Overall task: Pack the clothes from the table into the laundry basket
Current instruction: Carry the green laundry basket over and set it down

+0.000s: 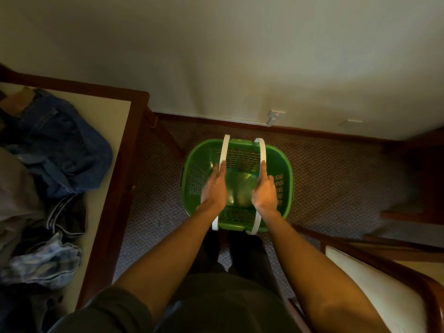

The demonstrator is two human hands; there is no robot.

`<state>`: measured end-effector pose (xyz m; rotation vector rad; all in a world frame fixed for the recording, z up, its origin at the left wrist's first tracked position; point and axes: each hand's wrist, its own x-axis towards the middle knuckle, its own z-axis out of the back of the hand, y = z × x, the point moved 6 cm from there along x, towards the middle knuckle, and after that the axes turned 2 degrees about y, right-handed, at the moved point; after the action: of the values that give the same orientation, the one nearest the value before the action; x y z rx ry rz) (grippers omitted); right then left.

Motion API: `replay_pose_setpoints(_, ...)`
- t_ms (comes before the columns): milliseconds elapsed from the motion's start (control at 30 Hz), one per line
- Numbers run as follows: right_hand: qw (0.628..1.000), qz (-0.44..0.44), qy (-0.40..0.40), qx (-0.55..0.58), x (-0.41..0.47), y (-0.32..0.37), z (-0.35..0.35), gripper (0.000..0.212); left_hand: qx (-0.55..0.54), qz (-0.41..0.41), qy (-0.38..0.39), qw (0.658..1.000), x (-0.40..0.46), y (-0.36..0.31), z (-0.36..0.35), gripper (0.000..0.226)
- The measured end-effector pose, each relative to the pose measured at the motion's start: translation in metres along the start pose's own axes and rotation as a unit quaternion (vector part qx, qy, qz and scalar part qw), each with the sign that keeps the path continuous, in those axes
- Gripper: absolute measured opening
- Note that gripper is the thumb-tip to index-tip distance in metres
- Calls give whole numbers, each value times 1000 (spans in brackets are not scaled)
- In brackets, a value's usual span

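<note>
An empty green laundry basket stands on the carpet in front of my feet. It has two white strap handles. My left hand lies on the left handle with its fingers stretched along it. My right hand holds the right handle, index finger straight along the strap and the other fingers curled. On the table at the left lies a heap of clothes: blue denim, a grey garment, a dark piece with white stripes and a blue checked cloth.
The table's dark wooden edge runs close to the basket's left side. A cushioned wooden chair stands at the lower right. The wall with a socket is just behind the basket. More dark furniture sits at the right.
</note>
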<state>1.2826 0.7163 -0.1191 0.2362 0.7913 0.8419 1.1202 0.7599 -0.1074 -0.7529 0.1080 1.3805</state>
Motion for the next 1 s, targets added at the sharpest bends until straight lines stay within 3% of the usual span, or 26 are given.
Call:
replay_pose_setpoints(133, 998, -15, -32, -57, -6, -33, 6, 94, 140, -14, 10, 990, -5, 5, -10, 94)
replay_pose_setpoints(267, 993, -62, -20, -97, 10, -60, 21, 97, 174, 16, 13, 985, -3, 22, -5, 90)
replay_pose_setpoints(433, 988, -129, -1, -81, 40, -84, 38, 86, 141, 98, 45, 984, 25, 61, 15, 80)
replay_pose_setpoints(733, 965, -249, 35, 70, 91, -137, -2, 100, 18, 206, 69, 976, 78, 133, -14, 72)
replay_pose_setpoints(867, 963, -247, 48, 99, 113, -169, -27, 103, 9, 235, 72, 969, 95, 163, -43, 76)
replay_pose_setpoints(1000, 969, -219, 13, 115, 125, -182, -38, 100, -86, 258, 30, 962, 102, 165, -63, 76)
